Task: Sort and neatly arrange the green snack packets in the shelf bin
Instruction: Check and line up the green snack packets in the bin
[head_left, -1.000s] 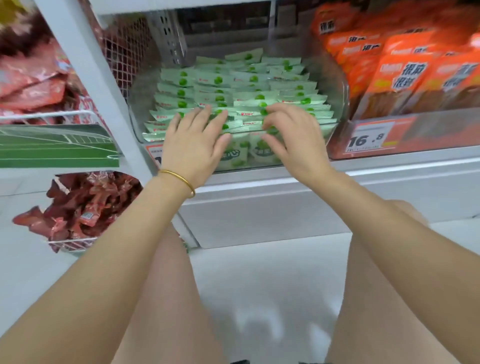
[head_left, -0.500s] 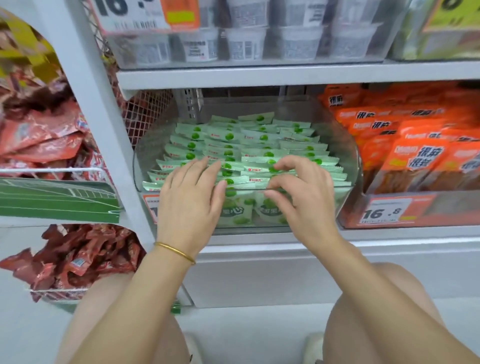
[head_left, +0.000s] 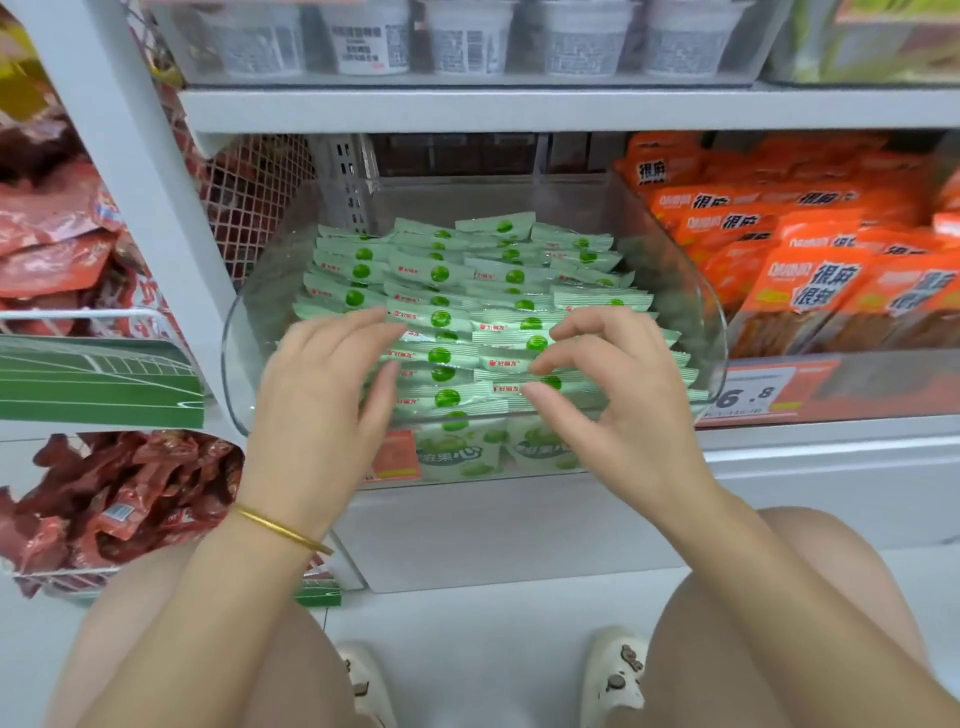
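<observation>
Head: clear bin (head_left: 698, 291) of green packets (head_left: 441, 273) on white shelf (head_left: 831, 460), pale floor (head_left: 493, 616).

1. A thin gold bangle (head_left: 283, 530) circles the wrist, at 6 o'clock of the left hand (head_left: 322, 395).
2. Forearms and knees are bare.
3. Cream clog-style left shoe (head_left: 363, 680) and right shoe (head_left: 618, 670), at 6 o'clock in view, carry small brown charms.

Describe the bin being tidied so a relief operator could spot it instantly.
Find the shelf one level below the row of white cups. On it sits a clear plastic bin with rounded corners. It alone holds pale green snack packets, each with a green dot, between red packets on the left and orange packets on the right.
</observation>
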